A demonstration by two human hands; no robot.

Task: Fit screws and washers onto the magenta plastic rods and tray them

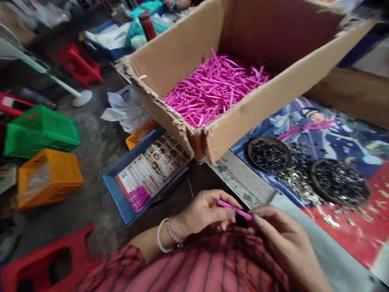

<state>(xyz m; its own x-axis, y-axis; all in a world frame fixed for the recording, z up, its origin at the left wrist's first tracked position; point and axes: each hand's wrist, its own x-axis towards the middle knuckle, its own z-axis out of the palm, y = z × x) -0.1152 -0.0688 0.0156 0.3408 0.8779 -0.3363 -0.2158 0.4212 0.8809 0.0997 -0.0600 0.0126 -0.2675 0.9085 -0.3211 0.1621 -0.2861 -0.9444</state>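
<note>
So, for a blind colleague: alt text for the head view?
A person's left hand and right hand hold a thin pink plastic stick near a cardboard box heaped with pink sticks and bowls of dark metal parts.

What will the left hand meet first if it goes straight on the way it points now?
The left hand, holding the pink stick, would probably meet the worn board edge first, though the depth is unclear from this view.

Pink plastic stick [234, 209] between both hands [205, 213] [281, 237]
</note>
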